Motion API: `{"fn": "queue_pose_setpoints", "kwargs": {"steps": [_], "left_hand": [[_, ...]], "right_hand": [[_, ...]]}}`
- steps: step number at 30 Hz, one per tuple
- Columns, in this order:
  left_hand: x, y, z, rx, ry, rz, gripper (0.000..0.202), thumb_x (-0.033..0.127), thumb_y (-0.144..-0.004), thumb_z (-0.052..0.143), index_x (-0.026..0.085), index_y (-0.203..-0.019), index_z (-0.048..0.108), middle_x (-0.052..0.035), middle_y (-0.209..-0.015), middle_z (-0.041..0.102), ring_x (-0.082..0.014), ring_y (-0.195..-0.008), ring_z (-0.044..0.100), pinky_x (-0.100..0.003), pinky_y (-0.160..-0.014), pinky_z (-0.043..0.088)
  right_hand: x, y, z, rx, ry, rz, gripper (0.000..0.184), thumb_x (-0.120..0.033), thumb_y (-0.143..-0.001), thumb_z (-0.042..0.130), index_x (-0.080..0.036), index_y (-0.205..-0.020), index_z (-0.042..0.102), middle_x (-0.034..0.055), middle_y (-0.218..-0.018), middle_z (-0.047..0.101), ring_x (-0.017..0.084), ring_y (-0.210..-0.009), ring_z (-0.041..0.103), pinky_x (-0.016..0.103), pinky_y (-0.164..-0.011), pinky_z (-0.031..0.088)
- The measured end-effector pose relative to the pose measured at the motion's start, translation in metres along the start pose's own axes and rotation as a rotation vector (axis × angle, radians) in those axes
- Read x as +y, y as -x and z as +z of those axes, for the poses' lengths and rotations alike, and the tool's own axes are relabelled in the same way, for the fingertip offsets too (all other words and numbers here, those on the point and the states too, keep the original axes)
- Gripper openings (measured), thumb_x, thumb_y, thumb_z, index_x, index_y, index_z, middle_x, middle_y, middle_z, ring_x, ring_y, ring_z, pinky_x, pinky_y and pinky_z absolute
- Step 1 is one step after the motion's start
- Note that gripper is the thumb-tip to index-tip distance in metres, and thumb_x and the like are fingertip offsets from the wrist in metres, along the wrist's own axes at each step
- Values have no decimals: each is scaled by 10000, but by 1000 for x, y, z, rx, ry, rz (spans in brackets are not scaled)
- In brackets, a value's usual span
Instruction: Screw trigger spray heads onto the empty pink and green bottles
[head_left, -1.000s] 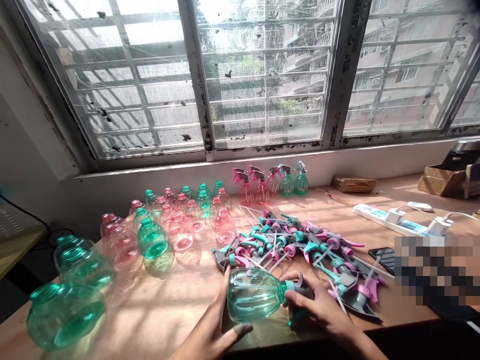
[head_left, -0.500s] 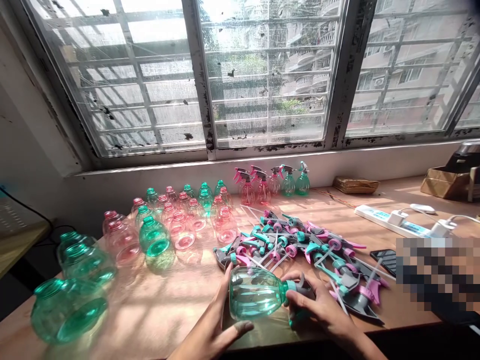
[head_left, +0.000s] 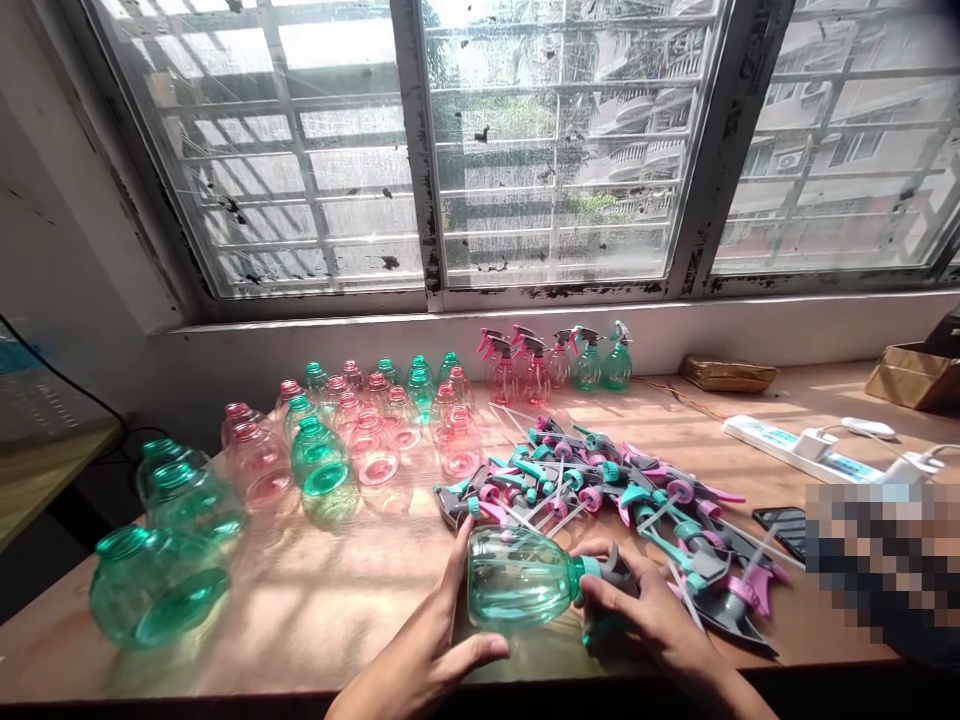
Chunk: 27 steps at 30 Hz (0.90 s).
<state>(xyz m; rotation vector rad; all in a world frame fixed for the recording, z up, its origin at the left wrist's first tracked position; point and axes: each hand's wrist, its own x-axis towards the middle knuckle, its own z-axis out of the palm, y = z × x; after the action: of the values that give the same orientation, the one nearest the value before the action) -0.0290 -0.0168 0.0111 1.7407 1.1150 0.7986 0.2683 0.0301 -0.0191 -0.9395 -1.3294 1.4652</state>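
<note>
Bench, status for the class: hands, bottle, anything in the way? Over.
Left hand open at base of green bottle; right hand gripping its spray head. Bottle held sideways, neck rightward. Loose spray heads heaped just beyond.

Daylight glared through the window (head_left: 555, 150) across the top — bleaching its panes — while soft shadows (head_left: 289, 570) striped the table (head_left: 375, 655); a pixelated patch (head_left: 877, 560) blurred the lower right.

right grip (head_left: 651, 608) holds a green bottle (head_left: 520, 580) by its sprayer (head_left: 592, 568), left grip (head_left: 433, 630) spread at its base.
</note>
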Motion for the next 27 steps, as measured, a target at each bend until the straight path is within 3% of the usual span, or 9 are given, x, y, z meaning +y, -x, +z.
{"fn": "queue_pose_setpoints", "kwargs": {"steps": [4, 12, 17, 22, 27], "left_hand": [[3, 2, 0, 2, -36, -2, 1058, 364, -993, 693, 395, -1695, -99, 32, -1817, 6, -307, -1671, -15, -522, -1356, 84], [-10, 1, -1, 28, -97, 88, 941, 421, -1025, 668, 424, -1703, 15, 42, -1822, -13, -318, -1673, 32, -508, -1362, 97], [-14, 0, -1, 12, -62, 59, 991, 494, -1006, 682, 432, -1698, -26, 59, -1815, -62, -293, -1672, -32, -490, -1363, 66], [-6, -2, 0, 3, -41, 25, 1021, 559, -995, 664, 404, -1700, -59, 36, -1820, 58, -309, -1668, -38, -512, -1359, 55], [-6, 0, -2, 5, -129, -5, 989, 559, -1001, 650, 398, -1703, -28, 36, -1814, -29, -341, -1669, 6, -533, -1355, 54]], "right_hand": [[-5, 1, 2, 15, 8, 5, 527, -599, -788, 892, -202, -1086, 716, 18, -696, 795, 243, -652, 754, 367, -639, 592], [-5, 0, 1, -2, -10, 0, 501, -579, -803, 892, -204, -1082, 713, 18, -709, 798, 232, -654, 750, 354, -639, 596], [-4, 0, 1, 2, -9, 11, 525, -596, -792, 893, -198, -1083, 713, 18, -704, 788, 240, -661, 745, 355, -627, 593], [-6, 1, 2, 27, 22, -5, 546, -620, -777, 891, -199, -1082, 725, 24, -718, 796, 254, -680, 756, 369, -633, 590], [-6, 2, 3, 27, -1, 4, 517, -588, -783, 899, -197, -1074, 728, 22, -704, 804, 248, -668, 752, 360, -626, 592]]}}
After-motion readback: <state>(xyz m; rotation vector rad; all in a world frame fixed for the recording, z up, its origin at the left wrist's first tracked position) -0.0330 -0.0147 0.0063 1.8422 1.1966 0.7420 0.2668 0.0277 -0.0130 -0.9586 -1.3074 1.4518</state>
